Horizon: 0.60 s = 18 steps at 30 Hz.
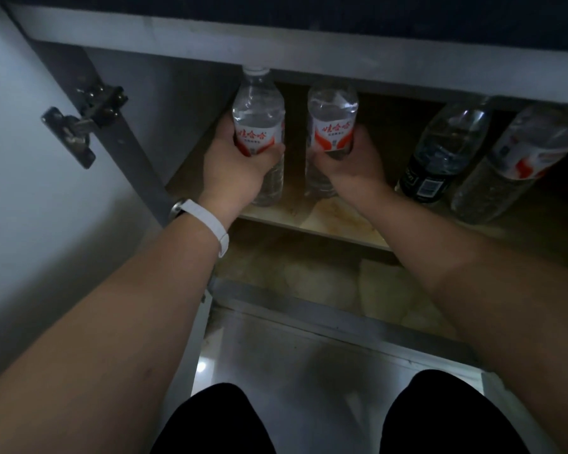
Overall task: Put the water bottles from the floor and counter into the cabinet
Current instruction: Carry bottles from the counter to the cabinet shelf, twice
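- Inside the open grey cabinet (191,103), near the front edge of its pale wooden shelf (341,224), two clear plastic water bottles with red-and-white labels stood upright side by side, with a narrow gap between them.
- The left hand (240,165) was wrapped round the label band of the left bottle (258,106), its fingers curled across the front. A white wristband (207,221) sat on that wrist.
- The right hand (351,158) gripped the right bottle (333,106) in the same way, at label height.
- Both bottles' long axes ran vertical, caps up toward the grey top rail (309,57). The left cap showed right against the rail's lower edge, so headroom looked tight.
- Whether the bases rested on the shelf or hung just above it could not be told.
- The dark far part of the shelf lay straight ahead of both hands. Each hand was equally near its own bottle, and neither arm crossed the other.
- To the right, apart from the right hand, a clear dark-labelled bottle (446,149) and a clear red-labelled bottle (518,165) stood just beside each other on the same shelf.
- The coming move probably depended on sliding both bottles straight toward the far side while keeping them vertical under the rail.
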{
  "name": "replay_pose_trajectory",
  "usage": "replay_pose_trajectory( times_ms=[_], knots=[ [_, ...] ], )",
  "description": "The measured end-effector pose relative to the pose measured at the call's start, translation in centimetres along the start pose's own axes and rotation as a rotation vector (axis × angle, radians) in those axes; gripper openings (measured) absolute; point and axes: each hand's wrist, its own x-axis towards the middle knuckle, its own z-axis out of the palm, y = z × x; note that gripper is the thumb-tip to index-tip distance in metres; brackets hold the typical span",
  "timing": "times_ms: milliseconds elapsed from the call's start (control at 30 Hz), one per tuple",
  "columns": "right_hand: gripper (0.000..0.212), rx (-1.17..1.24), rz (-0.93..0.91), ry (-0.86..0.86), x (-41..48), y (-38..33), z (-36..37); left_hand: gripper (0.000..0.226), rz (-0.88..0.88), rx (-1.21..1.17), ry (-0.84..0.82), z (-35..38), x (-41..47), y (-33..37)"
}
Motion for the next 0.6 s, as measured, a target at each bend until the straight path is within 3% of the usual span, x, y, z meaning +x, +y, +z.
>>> replay_pose_trajectory(
  times_ms=[333, 600],
  knots=[
    [0.076, -0.003, -0.005, -0.02, -2.4, -1.0, -1.4, 0.064, 0.011, 0.019, -0.036, -0.5, -1.5, 0.0],
    [0.072, -0.382, -0.275, -0.075, -6.3, -0.4, -3.9, 0.066, 0.165, 0.122, -0.059, -1.8, -6.8, -0.9]
  ],
)
